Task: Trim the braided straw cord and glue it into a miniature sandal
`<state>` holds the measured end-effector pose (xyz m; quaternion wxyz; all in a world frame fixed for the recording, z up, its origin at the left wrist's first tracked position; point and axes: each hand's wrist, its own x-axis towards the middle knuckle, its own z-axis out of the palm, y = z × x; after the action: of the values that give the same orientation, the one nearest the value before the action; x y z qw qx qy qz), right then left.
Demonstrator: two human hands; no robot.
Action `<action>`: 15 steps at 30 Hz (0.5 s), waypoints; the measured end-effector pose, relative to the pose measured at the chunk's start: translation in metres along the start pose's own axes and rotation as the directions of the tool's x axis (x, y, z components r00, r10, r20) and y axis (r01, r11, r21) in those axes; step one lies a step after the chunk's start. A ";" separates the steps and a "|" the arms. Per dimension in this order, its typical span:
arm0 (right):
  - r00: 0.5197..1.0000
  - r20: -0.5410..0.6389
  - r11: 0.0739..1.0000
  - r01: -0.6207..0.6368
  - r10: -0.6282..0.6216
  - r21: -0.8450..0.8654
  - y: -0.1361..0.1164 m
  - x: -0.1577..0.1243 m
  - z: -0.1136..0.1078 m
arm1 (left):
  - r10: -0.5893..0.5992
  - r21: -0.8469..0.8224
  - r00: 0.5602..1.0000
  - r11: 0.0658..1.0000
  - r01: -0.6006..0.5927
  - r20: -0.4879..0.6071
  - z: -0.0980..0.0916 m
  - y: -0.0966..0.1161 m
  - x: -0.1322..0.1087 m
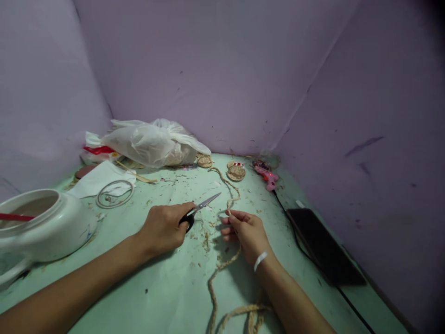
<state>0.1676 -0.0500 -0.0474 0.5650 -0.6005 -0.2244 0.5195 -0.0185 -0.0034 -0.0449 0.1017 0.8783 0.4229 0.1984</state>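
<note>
So the pale green bench (167, 287) is pretty messy, with fibre scraps all over it. A crumpled clear plastic bag (149, 141) sits at the far left corner, and a white round ceramic jar (45, 227) sits at the left edge. A flat black rectangular slab (321, 243) lies along the right edge.

A tan twisted jute rope (222, 266) snakes from the near edge up the middle toward the back. The right hand (248, 232) pinches it between thumb and fingertips, mid-bench. Just beside it, the left hand (163, 229) is curled through the handles of black-handled steel scissors (203, 205), with the blades together and pointing at the rope.

A pink plastic glue gun (267, 175) and a round woven jute disc (236, 172) sit near the far right corner.
</note>
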 end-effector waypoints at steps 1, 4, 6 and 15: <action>1.000 0.019 1.000 -0.017 0.017 0.012 -0.001 0.000 0.000 | -0.017 -0.041 1.000 0.999 0.017 -0.002 0.000 0.001 0.000; 0.977 0.183 0.988 -0.124 0.106 0.090 -0.007 -0.007 0.000 | -0.171 -0.331 0.985 0.930 0.161 -0.003 0.000 0.005 0.005; 0.894 0.398 0.944 -0.288 0.205 0.161 -0.010 -0.015 0.001 | -0.311 -0.636 0.945 0.710 0.303 0.103 0.000 0.010 0.010; 0.648 0.708 0.831 -0.533 0.280 0.159 0.002 -0.024 0.009 | -0.144 -0.817 0.825 -0.308 0.487 0.546 0.012 0.031 0.025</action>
<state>0.1506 -0.0668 -0.0390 0.4130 -0.3013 -0.1680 0.8429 0.0224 -0.0034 -0.0390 0.8291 0.3363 0.3217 0.3098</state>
